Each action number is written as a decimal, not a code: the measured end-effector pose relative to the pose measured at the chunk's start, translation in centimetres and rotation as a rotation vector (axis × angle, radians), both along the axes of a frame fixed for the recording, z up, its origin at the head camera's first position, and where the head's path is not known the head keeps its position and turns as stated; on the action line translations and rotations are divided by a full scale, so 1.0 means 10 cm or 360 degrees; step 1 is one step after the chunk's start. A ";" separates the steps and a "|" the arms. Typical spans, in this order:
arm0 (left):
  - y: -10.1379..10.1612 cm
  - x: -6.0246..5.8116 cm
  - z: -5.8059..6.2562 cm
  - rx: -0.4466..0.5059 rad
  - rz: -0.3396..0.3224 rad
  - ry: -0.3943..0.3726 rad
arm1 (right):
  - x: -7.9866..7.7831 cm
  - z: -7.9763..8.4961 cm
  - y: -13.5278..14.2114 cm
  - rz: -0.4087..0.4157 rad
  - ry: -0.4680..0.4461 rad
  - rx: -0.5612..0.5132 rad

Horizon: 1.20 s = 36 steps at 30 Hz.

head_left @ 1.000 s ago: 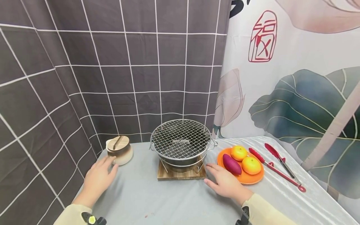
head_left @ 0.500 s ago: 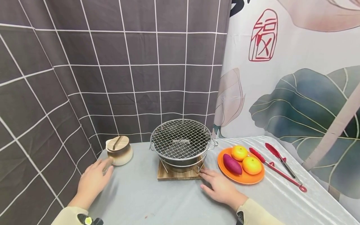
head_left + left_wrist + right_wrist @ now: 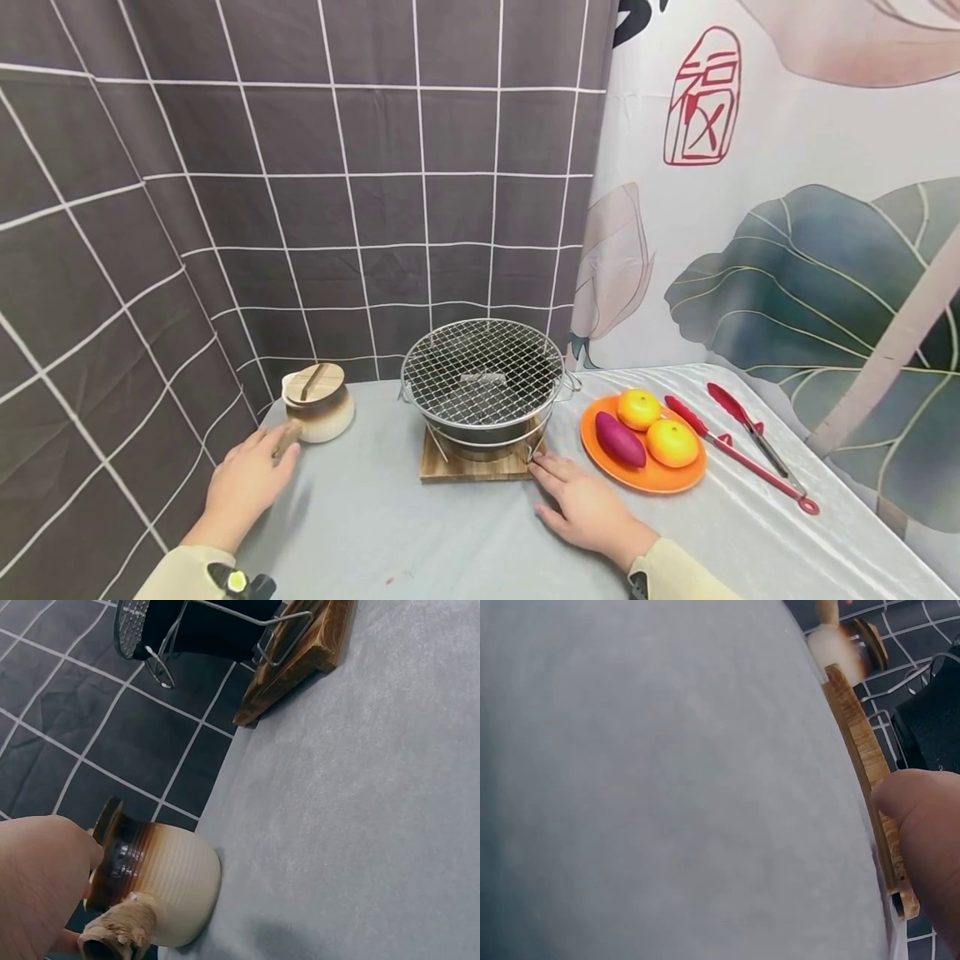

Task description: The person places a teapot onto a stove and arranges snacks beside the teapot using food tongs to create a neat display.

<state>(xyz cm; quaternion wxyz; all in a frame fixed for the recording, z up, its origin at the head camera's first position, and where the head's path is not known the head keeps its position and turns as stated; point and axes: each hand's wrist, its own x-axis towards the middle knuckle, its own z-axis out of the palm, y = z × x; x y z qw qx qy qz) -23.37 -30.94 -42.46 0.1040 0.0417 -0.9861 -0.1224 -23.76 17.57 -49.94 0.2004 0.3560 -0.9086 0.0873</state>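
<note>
A small side-handled teapot (image 3: pixel 326 419), cream below and brown above with a wooden lid (image 3: pixel 321 382), stands at the back left of the table. My left hand (image 3: pixel 243 483) is at its twine-wrapped handle (image 3: pixel 124 930), thumb on one side and fingers on the other; the fingers are partly hidden. Mid-table, a round grill stove (image 3: pixel 480 433) with a wire mesh (image 3: pixel 483 367) on top sits on a wooden board (image 3: pixel 480 472). With fairly straight fingers, my right hand (image 3: pixel 588 504) touches the board's right front corner, its thumb at the board's edge in the right wrist view.
Right of the stove lies an orange plate (image 3: pixel 652 483) bearing a purple sweet potato (image 3: pixel 620 440) and two mandarins (image 3: pixel 671 442). Red-tipped tongs (image 3: pixel 742 450) lie splayed to the right of it. Grey tile-patterned cloth (image 3: pixel 360 200) hangs close behind and at left.
My left hand has drawn back slightly down and left, with the teapot's handle now showing between thumb and fingers. My right hand has shifted left from beside the plate onto the board's corner.
</note>
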 end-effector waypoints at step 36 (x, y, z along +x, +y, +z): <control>-0.16 -0.53 -0.15 0.0068 0.0200 -0.0185 | -0.07 -0.23 0.09 0.0080 0.0071 -0.0180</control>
